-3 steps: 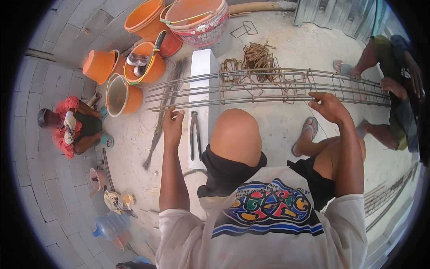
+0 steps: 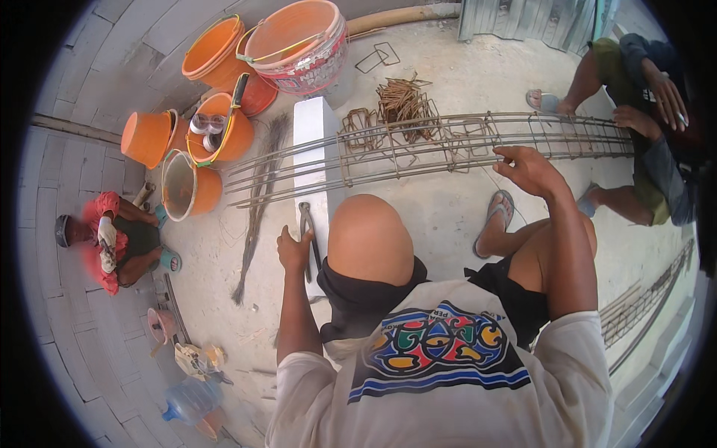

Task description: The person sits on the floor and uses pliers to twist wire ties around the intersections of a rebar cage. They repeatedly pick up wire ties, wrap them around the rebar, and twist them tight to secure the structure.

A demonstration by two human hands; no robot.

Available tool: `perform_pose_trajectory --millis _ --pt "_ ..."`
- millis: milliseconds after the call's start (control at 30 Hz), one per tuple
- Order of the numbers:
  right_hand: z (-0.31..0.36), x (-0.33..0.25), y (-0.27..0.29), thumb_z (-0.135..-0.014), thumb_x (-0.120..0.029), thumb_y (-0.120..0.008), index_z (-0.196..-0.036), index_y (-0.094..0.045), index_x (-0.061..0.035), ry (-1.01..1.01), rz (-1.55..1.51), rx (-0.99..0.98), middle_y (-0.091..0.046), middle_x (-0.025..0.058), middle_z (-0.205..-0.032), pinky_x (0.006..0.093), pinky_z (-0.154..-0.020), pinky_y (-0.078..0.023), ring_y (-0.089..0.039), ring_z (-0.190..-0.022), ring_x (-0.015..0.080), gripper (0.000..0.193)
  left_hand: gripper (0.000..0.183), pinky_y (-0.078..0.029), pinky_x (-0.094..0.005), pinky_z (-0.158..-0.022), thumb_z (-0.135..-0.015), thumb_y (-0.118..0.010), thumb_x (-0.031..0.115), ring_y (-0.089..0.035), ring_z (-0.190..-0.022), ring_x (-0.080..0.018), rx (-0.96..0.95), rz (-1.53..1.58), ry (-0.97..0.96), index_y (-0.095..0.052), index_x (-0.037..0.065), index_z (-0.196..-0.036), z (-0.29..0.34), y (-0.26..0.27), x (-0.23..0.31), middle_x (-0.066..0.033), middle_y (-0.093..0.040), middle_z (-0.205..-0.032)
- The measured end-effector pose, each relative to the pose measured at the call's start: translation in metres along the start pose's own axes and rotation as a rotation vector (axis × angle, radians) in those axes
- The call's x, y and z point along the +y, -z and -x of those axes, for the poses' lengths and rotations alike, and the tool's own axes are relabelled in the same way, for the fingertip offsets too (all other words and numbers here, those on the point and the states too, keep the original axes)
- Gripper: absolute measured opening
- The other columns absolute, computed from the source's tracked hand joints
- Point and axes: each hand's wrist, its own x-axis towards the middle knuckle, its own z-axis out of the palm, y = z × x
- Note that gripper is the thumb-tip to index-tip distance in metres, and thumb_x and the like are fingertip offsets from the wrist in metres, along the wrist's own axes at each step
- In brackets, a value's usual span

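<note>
A long rebar cage (image 2: 467, 142) of thin rods with square stirrups stretches across in front of me, its bare left ends over a white block (image 2: 314, 142). My right hand (image 2: 529, 173) is at the cage's near edge, thumb and forefinger apart by the lowest rod; whether they touch it is unclear. Lower down, my left hand (image 2: 293, 249) is empty with its fingers apart. Close beside it, dark long-handled pincers (image 2: 308, 228) lie on the block, partly hidden by that hand and my knee. Under the cage sit several loose stirrups (image 2: 362, 128).
Rusty short pieces (image 2: 407, 101) are heaped beyond the cage. Orange buckets (image 2: 198, 183) and a larger bucket (image 2: 299, 48) stand far left. Tie wire (image 2: 261, 201) lies left of the block. One person (image 2: 112, 239) crouches left; another person's hand (image 2: 638, 122) is at the cage's right end.
My left hand has come down from near the rod ends to beside the pincers. My right hand stays by the cage's near edge. The whole view has shifted slightly.
</note>
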Motion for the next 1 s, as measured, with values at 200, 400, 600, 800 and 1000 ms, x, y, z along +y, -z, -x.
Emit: perform_pose_trajectory --millis 200,400,600,800,1000 --pt "0.011 0.005 0.01 -0.09 -0.034 -0.064 -0.133 -0.06 -0.0012 -0.01 -0.039 0.029 -0.069 0.0218 -0.107 0.0401 -0.093 -0.049 -0.066 -0.101 0.0355 0.054 0.059 -0.052 -0.0509 -0.088 -0.082 -0.073 0.041 -0.065 -0.102 -0.0401 -0.092 -0.109 -0.024 -0.058 -0.001 -0.119 0.008 -0.025 0.011 -0.0199 -0.063 -0.111" --pt "0.013 0.005 0.005 -0.09 -0.035 -0.063 -0.133 -0.06 -0.001 0.048 -0.03 0.016 -0.069 0.0211 -0.108 0.0403 -0.092 -0.05 -0.065 -0.101 0.0359 0.055 0.053 -0.052 -0.0497 -0.087 -0.081 -0.071 0.045 -0.067 -0.102 -0.0405 -0.083 -0.178 -0.029 -0.06 -0.002 -0.103 -0.014 -0.043 -0.021 -0.0253 -0.066 -0.109" --pt "0.017 0.004 0.006 -0.091 -0.037 -0.065 -0.137 -0.057 -0.0016 0.117 -0.197 0.038 -0.069 0.0177 -0.105 0.0377 -0.091 -0.05 -0.065 -0.099 0.0309 0.058 0.045 -0.052 -0.0384 -0.073 -0.075 -0.071 0.028 -0.065 -0.076 -0.0268 0.113 0.298 -0.187 -0.056 -0.007 -0.099 -0.022 0.07 0.042 -0.0181 -0.065 -0.085" --pt "0.037 -0.099 0.02 -0.091 -0.043 -0.069 -0.14 -0.053 -0.0013 0.493 -0.289 0.254 -0.067 0.0157 -0.103 0.0356 -0.083 -0.051 -0.063 -0.091 0.025 0.066 0.044 -0.057 -0.0275 -0.068 -0.087 -0.071 0.02 -0.064 -0.083 -0.0142 -0.039 1.071 -0.679 -0.05 -0.008 -0.113 0.061 0.219 0.264 -0.0118 -0.06 -0.097" --pt "0.023 -0.138 0.061 -0.088 -0.04 -0.072 -0.105 -0.062 0.0026 0.11 -0.261 0.126 -0.056 0.0046 -0.071 0.0358 -0.059 -0.044 -0.052 -0.064 0.0162 0.047 0.043 -0.056 -0.028 -0.07 -0.087 -0.072 0.024 -0.064 -0.079 -0.0152 -0.353 1.406 -0.648 -0.054 -0.007 -0.11 0.082 0.15 0.374 -0.0112 -0.063 -0.093"
